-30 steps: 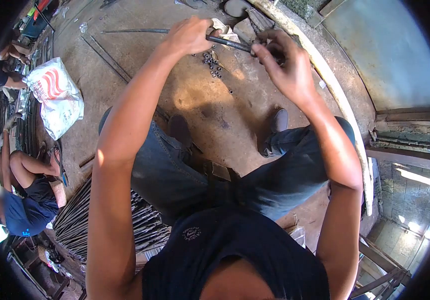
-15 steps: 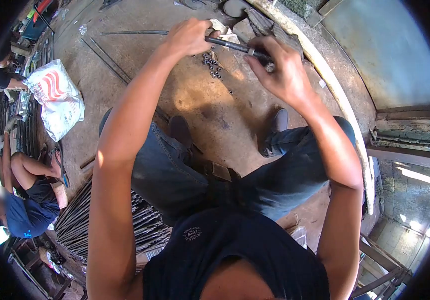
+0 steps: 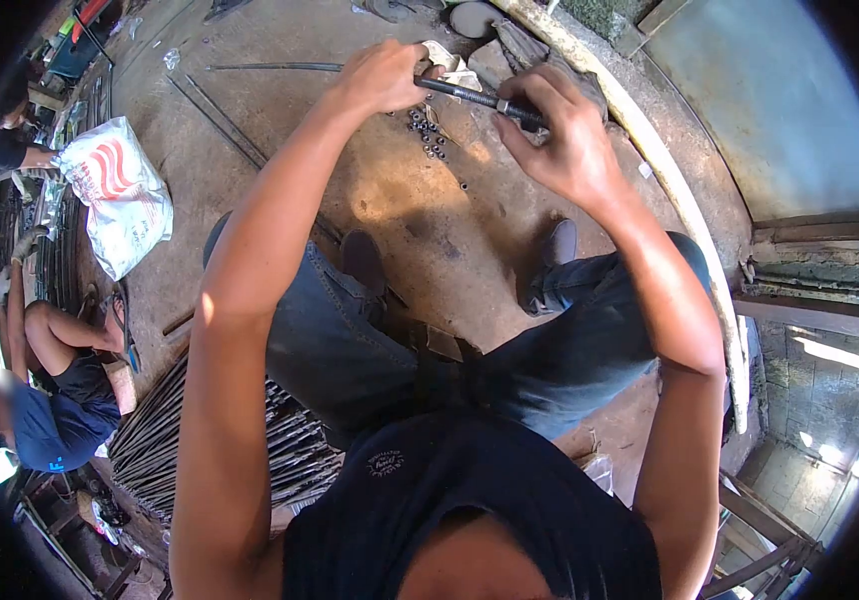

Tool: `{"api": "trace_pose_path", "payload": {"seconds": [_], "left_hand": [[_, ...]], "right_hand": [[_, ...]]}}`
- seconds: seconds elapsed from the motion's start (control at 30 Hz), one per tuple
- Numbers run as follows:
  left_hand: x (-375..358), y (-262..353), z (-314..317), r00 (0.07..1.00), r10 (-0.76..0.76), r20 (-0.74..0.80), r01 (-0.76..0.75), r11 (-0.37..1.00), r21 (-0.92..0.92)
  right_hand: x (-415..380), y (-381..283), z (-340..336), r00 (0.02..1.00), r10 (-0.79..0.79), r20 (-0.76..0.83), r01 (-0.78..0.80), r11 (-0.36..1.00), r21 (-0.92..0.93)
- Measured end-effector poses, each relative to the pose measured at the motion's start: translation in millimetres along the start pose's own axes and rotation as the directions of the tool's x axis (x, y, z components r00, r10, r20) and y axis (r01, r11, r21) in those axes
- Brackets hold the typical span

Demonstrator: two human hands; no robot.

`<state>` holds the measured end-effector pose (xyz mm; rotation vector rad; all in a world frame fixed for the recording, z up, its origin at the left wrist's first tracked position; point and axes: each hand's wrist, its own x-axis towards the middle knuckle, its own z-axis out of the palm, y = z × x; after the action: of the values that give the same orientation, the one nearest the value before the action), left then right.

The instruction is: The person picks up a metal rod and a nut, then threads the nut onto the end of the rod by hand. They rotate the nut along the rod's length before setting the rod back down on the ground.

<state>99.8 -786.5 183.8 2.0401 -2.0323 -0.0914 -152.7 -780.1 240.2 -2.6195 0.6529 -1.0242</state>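
Observation:
A long dark metal rod (image 3: 460,92) with a threaded end is held up in front of me, running left to right. My left hand (image 3: 382,76) is closed around it, and its thinner length sticks out far to the left. Near the rod's right end sits a nut (image 3: 503,106) on the thread. My right hand (image 3: 560,125) has its thumb and fingers curled about that end, just at the nut. On the floor below the rod lie several loose nuts (image 3: 428,135), a small group with one apart.
A bundle of dark rods (image 3: 190,440) lies at my left, with two more rods (image 3: 215,120) on the floor ahead. A white sack (image 3: 120,200) stands at the left, near co-workers, one a seated person (image 3: 55,420). A long pale pole (image 3: 650,140) curves along the right.
Both hands stay almost in place on the rod. The fingers of my right hand have shifted slightly around the threaded end. The view has moved a little.

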Motion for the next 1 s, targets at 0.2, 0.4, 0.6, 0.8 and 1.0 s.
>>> {"api": "trace_pose_path", "payload": {"seconds": [0.2,0.4,0.6,0.8,1.0], "left_hand": [[-2,6,-6,1.000,0.004,0.019,-0.004,0.999,-0.049],[1,-1,3,1.000,0.019,0.024,-0.018,0.998,-0.056],[0,-2,4,0.999,0.019,0.043,-0.015,0.997,-0.082],[-2,3,-1,0.995,-0.003,0.095,0.009,0.998,-0.061],[-1,4,1,0.996,-0.029,0.087,0.036,0.996,-0.077]], "right_hand": [[1,4,-1,0.999,0.003,0.049,-0.004,1.000,0.001],[-2,4,4,0.995,0.074,0.067,-0.075,0.997,-0.001],[-7,3,0,0.960,0.222,0.172,-0.211,0.974,-0.077],[-10,1,-1,0.994,0.067,0.090,-0.056,0.990,-0.127],[-9,6,3,0.983,-0.177,-0.045,0.176,0.984,-0.036]]}}
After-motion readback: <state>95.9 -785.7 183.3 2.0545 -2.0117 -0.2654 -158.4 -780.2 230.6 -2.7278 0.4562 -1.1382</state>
